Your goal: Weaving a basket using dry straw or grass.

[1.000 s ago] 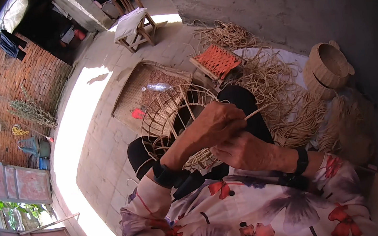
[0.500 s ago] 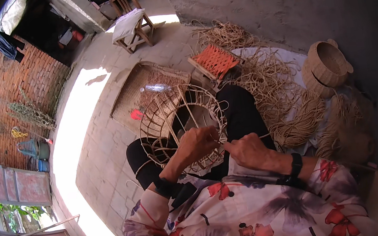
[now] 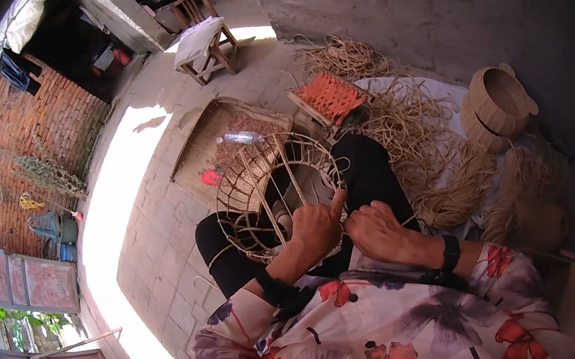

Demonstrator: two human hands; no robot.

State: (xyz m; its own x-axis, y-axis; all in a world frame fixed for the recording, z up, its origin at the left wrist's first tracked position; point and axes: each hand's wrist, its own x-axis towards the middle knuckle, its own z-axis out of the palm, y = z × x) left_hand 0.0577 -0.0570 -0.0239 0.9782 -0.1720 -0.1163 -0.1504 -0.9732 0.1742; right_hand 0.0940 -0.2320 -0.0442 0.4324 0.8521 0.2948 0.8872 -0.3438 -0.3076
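An open, round basket frame (image 3: 235, 179) of thin brown rods rests tilted between my knees, with light crosspieces spanning it. My left hand (image 3: 315, 228) is at its near right rim, index finger stretched along the rim and the other fingers curled round it. Close beside it, my right hand (image 3: 377, 229) is closed in a pinch at the rim's near edge. Whatever its fingertips hold is hidden by the hand. A thin cord (image 3: 409, 220) shows just right of that hand, across my dark trouser leg. The frame's underside is out of sight.
Loose tan cord (image 3: 451, 189) lies in heaps on a white sheet at right, near a finished woven basket (image 3: 503, 94). An orange-webbed stool (image 3: 329, 96) stands ahead. A woven mat (image 3: 194, 145) bears a clear plastic bottle (image 3: 241, 137) and a red item (image 3: 211, 178). A chair (image 3: 203, 41) stands farther back.
My left hand has moved slightly right and lower, and its index finger now points up along the rim. My right hand has shifted slightly and stays closed. The view has moved a little.
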